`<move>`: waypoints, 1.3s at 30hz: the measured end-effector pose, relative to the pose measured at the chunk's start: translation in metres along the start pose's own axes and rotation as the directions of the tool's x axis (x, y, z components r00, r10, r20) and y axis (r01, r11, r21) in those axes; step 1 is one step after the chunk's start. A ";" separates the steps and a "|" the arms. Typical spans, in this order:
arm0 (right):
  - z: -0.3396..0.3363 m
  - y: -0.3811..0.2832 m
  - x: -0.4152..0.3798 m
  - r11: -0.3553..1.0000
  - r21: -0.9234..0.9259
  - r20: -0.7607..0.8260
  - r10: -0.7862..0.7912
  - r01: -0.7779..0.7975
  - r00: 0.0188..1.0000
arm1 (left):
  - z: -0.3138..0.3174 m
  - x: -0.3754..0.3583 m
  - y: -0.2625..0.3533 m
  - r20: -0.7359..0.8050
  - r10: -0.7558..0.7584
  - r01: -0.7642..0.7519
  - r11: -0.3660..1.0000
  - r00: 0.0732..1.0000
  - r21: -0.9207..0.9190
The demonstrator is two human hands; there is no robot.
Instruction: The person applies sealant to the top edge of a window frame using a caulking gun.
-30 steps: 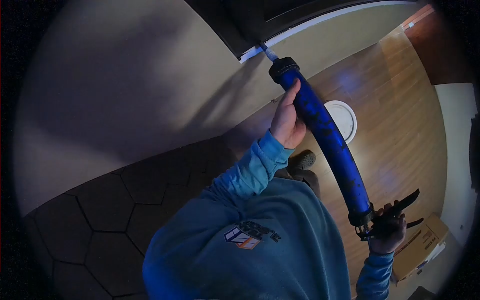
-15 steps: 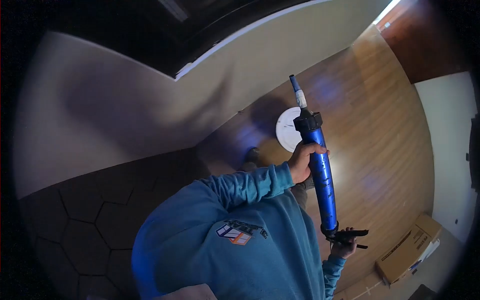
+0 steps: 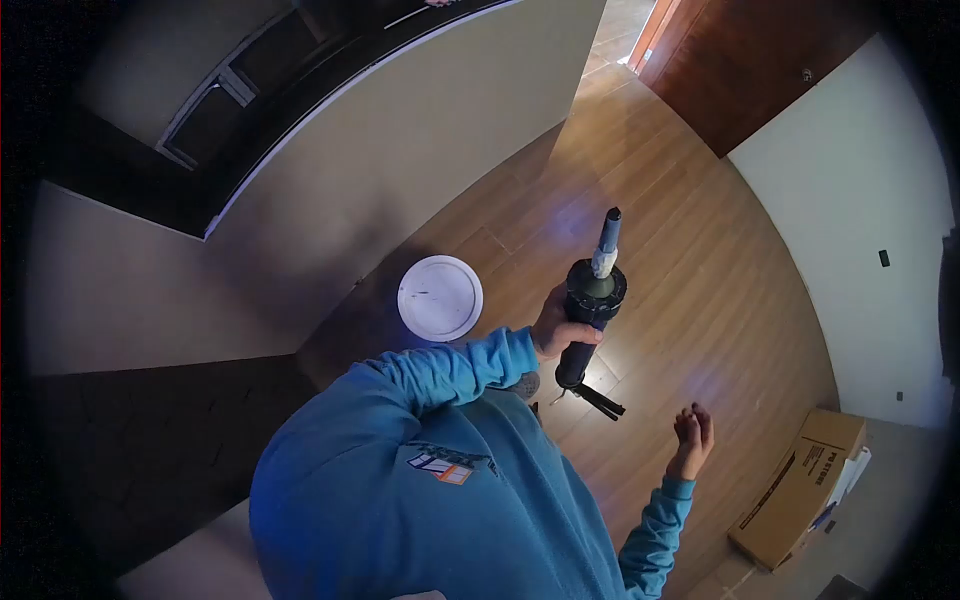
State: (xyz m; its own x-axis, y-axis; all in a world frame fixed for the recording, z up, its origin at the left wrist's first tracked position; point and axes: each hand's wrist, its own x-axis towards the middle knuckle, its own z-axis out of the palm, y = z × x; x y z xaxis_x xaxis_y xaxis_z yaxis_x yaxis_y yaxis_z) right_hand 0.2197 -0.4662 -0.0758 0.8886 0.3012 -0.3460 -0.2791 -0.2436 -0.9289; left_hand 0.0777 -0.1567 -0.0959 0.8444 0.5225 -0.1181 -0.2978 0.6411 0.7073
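Observation:
My left hand [image 3: 560, 328] is wrapped round the barrel of a caulking gun [image 3: 593, 295], held upright with its nozzle pointing up toward the camera. White material is wrapped or smeared round the nozzle's base, below a blue-grey tip. At the lower end, the black handle and trigger [image 3: 600, 400] stick out with no hand on them. My right hand [image 3: 693, 435] is raised apart from the gun, its fingers loosely bent and nothing visible in them. Left of the gun, a white round lid or bucket top [image 3: 440, 298] with dark marks shows near the wall.
A long cardboard box [image 3: 800, 490] with papers on it lies at the lower right by the white wall [image 3: 830, 200]. A brown door [image 3: 740, 70] stands at the top right. Wood-look planks [image 3: 680, 300] cover the floor. A dark-framed opening [image 3: 230, 120] is at the upper left.
My right hand has let go of the caulking gun's handle and moved away. My left hand has swung the gun, so its nozzle now points more toward the camera. The view has shifted too.

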 end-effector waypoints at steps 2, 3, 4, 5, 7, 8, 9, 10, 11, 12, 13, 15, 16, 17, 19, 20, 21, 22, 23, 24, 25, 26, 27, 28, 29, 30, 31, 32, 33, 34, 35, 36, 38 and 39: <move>0.047 -0.048 0.038 0.986 0.055 0.263 -0.164 0.155 0.951 | 0.022 0.024 -0.006 0.002 0.021 -0.021 0.999 1.000 0.050; 0.082 -0.070 0.047 0.975 0.098 0.392 -0.223 0.201 0.892 | 0.020 0.034 -0.002 0.064 0.085 -0.090 0.993 0.994 0.077; 0.109 -0.090 0.061 0.955 0.078 0.499 -0.286 0.287 0.818 | 0.020 0.049 0.004 0.130 0.156 -0.170 0.980 0.979 0.104; 0.138 -0.108 0.078 0.896 0.119 0.574 -0.413 0.427 0.707 | 0.025 0.063 0.011 0.120 0.180 -0.194 0.974 0.976 0.115; 0.166 -0.138 0.119 0.811 0.198 0.664 -0.524 0.551 0.533 | 0.050 0.096 0.019 0.144 0.225 -0.237 0.968 0.964 0.076; 0.173 -0.151 0.138 0.816 0.277 0.731 -0.522 0.508 0.440 | 0.056 0.111 0.017 0.202 0.150 -0.163 0.985 0.968 0.049; 0.187 -0.163 0.159 0.823 0.342 0.785 -0.516 0.454 0.344 | 0.062 0.127 0.026 0.177 0.183 -0.194 0.980 0.967 0.048; 0.199 -0.172 0.188 0.667 0.390 0.800 -0.587 0.634 0.126 | 0.072 0.141 0.035 0.267 0.200 -0.229 0.970 0.943 0.085; 0.208 -0.184 0.196 0.670 0.393 0.817 -0.569 0.629 0.096 | 0.077 0.155 0.042 0.351 0.209 -0.265 0.957 0.913 0.118; 0.217 -0.201 0.199 0.701 0.397 0.818 -0.563 0.592 0.117 | 0.076 0.172 0.044 0.359 0.307 -0.371 0.920 0.882 0.124; 0.226 -0.215 0.202 0.732 0.400 0.820 -0.554 0.552 0.141 | 0.073 0.187 0.047 0.336 0.333 -0.390 0.913 0.881 0.119; 0.215 -0.221 0.203 0.758 0.373 0.789 -0.562 0.536 0.246 | 0.088 0.193 0.052 0.370 0.320 -0.417 0.882 0.872 0.218; 0.219 -0.224 0.221 0.686 0.424 0.756 -0.627 0.591 0.187 | 0.086 0.199 0.060 0.342 0.292 -0.402 0.860 0.893 0.315; 0.226 -0.229 0.234 0.602 0.477 0.714 -0.690 0.640 0.117 | 0.078 0.206 0.064 0.333 0.308 -0.413 0.854 0.891 0.316; 0.233 -0.242 0.249 0.583 0.476 0.681 -0.718 0.658 0.144 | 0.060 0.217 0.057 0.180 0.358 -0.397 0.751 0.916 0.528; 0.235 -0.251 0.252 0.636 0.487 0.661 -0.716 0.599 0.223 | 0.044 0.224 0.044 0.053 0.361 -0.347 0.830 0.931 0.438; 0.238 -0.260 0.255 0.683 0.498 0.641 -0.705 0.534 0.303 | 0.021 0.227 0.030 -0.062 0.323 -0.247 0.821 0.944 0.515; 0.243 -0.269 0.262 0.687 0.507 0.650 -0.701 0.521 0.291 | -0.004 0.225 0.018 -0.180 0.294 -0.142 0.804 0.939 0.578; 0.248 -0.277 0.271 0.662 0.589 0.633 -0.734 0.463 0.246 | -0.022 0.218 0.007 -0.336 0.242 0.042 0.753 0.910 0.656; 0.254 -0.283 0.280 0.637 0.662 0.613 -0.763 0.395 0.204 | -0.040 0.207 -0.010 -0.494 0.201 0.237 0.688 0.846 0.686; 0.261 -0.289 0.288 0.610 0.726 0.592 -0.789 0.318 0.165 | -0.066 0.201 -0.047 -0.589 0.212 0.304 0.694 0.780 0.653; 0.266 -0.296 0.295 0.610 0.735 0.595 -0.790 0.296 0.151 | -0.086 0.195 -0.081 -0.679 0.219 0.367 0.705 0.701 0.607; 0.273 -0.300 0.301 0.624 0.734 0.615 -0.778 0.268 0.129 | -0.097 0.188 -0.092 -0.704 0.230 0.370 0.719 0.673 0.589; 0.283 -0.304 0.307 0.632 0.754 0.623 -0.775 0.181 0.108 | -0.109 0.181 -0.098 -0.711 0.066 0.353 0.834 0.700 0.424; 0.293 -0.304 0.315 0.639 0.764 0.633 -0.769 0.091 0.089 | -0.117 0.174 -0.102 -0.677 -0.091 0.334 0.912 0.730 0.238; 0.303 -0.297 0.324 0.668 0.742 0.659 -0.742 0.058 0.120 | -0.098 0.165 -0.093 -0.716 -0.135 0.275 0.958 0.685 0.082; 0.310 -0.285 0.331 0.675 0.737 0.671 -0.736 0.028 0.085 | -0.076 0.152 -0.088 -0.744 -0.171 0.190 0.980 0.645 -0.060; 0.327 -0.272 0.348 0.715 0.698 0.716 -0.694 -0.045 0.069 | -0.076 0.150 -0.106 -0.763 -0.143 0.084 0.990 0.630 -0.117; 0.345 -0.254 0.361 0.752 0.651 0.759 -0.650 -0.107 0.050 | -0.079 0.148 -0.130 -0.778 -0.118 -0.025 0.985 0.618 -0.169; 0.364 -0.232 0.363 0.761 0.630 0.773 -0.633 -0.158 0.037 | -0.068 0.143 -0.131 -0.837 -0.127 0.040 0.991 0.533 -0.124; 0.380 -0.206 0.369 0.771 0.614 0.783 -0.622 -0.171 0.007 | -0.061 0.140 -0.134 -0.886 -0.129 0.112 0.990 0.446 -0.088; 0.391 -0.177 0.376 0.842 0.514 0.856 -0.516 -0.166 0.031 | -0.065 0.138 -0.162 -0.929 -0.139 0.165 0.983 0.344 -0.085; 0.403 -0.113 0.382 0.930 0.330 0.944 -0.327 -0.159 0.046 | -0.067 0.132 -0.224 -0.960 -0.177 0.213 0.968 0.216 -0.131; 0.404 -0.079 0.383 0.955 0.251 0.968 -0.250 -0.158 0.030 | -0.063 0.130 -0.255 -0.959 -0.207 0.202 0.965 0.192 -0.168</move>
State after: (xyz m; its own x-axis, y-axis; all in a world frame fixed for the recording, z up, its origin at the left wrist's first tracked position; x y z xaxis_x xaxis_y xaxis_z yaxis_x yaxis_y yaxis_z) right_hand 0.4348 0.0407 -0.1883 -0.2557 0.9622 0.0933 -0.4981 -0.0483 -0.8658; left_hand 0.2358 -0.2171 -0.3355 -0.2038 0.5069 -0.8376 -0.1919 0.8182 0.5419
